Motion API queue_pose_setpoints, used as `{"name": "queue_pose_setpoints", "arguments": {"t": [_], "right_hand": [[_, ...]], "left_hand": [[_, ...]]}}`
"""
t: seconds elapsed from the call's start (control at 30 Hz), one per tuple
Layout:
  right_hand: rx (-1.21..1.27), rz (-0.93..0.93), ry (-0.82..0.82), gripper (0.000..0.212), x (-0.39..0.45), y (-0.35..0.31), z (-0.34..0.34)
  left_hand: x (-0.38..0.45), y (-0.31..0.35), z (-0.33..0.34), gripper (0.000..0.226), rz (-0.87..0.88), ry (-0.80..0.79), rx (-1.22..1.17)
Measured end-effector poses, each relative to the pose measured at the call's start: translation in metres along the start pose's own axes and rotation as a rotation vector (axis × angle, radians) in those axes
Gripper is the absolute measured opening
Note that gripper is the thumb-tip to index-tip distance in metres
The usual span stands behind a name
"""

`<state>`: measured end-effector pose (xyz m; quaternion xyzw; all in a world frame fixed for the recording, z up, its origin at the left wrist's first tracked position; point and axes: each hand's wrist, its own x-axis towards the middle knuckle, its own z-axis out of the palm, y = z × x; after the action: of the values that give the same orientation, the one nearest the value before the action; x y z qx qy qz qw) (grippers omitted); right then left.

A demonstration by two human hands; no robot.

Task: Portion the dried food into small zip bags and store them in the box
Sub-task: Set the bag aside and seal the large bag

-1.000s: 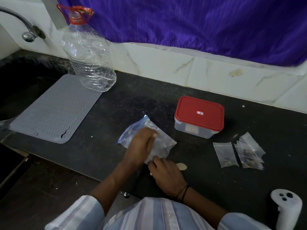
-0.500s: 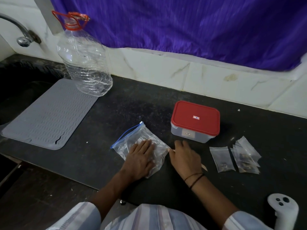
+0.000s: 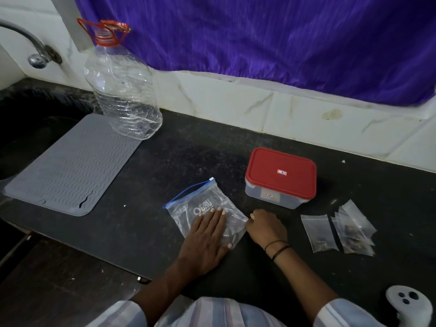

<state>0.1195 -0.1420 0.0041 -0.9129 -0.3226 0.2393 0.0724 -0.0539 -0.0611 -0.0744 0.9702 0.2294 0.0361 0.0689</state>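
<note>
Left hand [image 3: 207, 237] flat on zip bag [image 3: 203, 208]

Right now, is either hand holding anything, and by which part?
The left hand lies flat on the large zip bag, pressing its lower half, not gripping. The right hand is curled at the bag's right corner; whether it pinches anything cannot be told.

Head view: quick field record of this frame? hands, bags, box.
left hand: flat, pressing the large zip bag
right hand: curled on the counter at the bag's right edge; holding anything unclear
box: red lid on, behind right hand
small bags: filled, lying right of the box, not stored
</note>
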Motion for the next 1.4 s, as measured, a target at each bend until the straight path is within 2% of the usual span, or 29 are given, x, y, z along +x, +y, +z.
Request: {"name": "queue_pose_setpoints", "arguments": {"t": [0.2, 0.33, 0.43, 0.5, 0.63, 0.7, 0.77, 0.87, 0.97, 1.03, 1.13, 1.27, 1.4], "right_hand": [[-0.073, 0.016, -0.093, 0.024, -0.007, 0.001, 0.001], [-0.150, -0.030, -0.126, 0.026, -0.016, -0.005, 0.003], [-0.227, -0.027, -0.183, 0.027, -0.025, -0.008, 0.007], [-0.275, -0.024, -0.218, 0.028, -0.029, -0.007, 0.009], [-0.319, -0.049, -0.257, 0.028, -0.034, -0.006, 0.004], [-0.244, -0.077, -0.180, 0.027, -0.033, -0.012, -0.003], [-0.123, -0.095, -0.061, 0.035, -0.028, -0.016, -0.006], [0.008, -0.086, -0.006, 0.044, -0.014, -0.022, -0.001], [0.175, -0.036, -0.013, 0.034, 0.003, -0.025, 0.006], [0.305, -0.025, -0.019, 0.021, 0.010, -0.026, 0.008], [0.509, -0.003, -0.018, 0.009, 0.013, -0.023, 0.010], [0.767, 0.007, 0.024, 0.010, 0.010, -0.020, 0.017], [1.070, 0.024, -0.024, 0.005, 0.009, -0.021, 0.022]], "left_hand": [[-0.011, -0.028, -0.009, 0.078, 0.247, -0.042, 0.003], [-0.002, -0.017, -0.018, 0.069, 0.080, -0.015, -0.225], [0.001, -0.004, -0.009, 0.065, 0.048, -0.025, -0.091], [-0.005, -0.007, -0.004, 0.070, 0.084, -0.085, 0.017], [-0.014, -0.018, -0.009, 0.075, 0.212, -0.120, 0.066], [-0.014, -0.024, -0.013, 0.076, 0.276, -0.151, 0.068], [-0.017, -0.028, -0.016, 0.075, 0.319, -0.172, 0.065], [-0.021, -0.025, -0.022, 0.064, 0.310, -0.181, -0.037], [-0.017, -0.020, -0.024, 0.040, 0.302, -0.044, -0.136], [-0.014, -0.021, -0.018, 0.033, 0.303, 0.023, -0.109], [-0.016, -0.025, -0.012, 0.050, 0.258, -0.039, -0.053], [-0.018, -0.027, -0.017, 0.067, 0.233, -0.091, -0.008], [-0.019, -0.027, -0.019, 0.081, 0.208, -0.070, -0.049]]}}
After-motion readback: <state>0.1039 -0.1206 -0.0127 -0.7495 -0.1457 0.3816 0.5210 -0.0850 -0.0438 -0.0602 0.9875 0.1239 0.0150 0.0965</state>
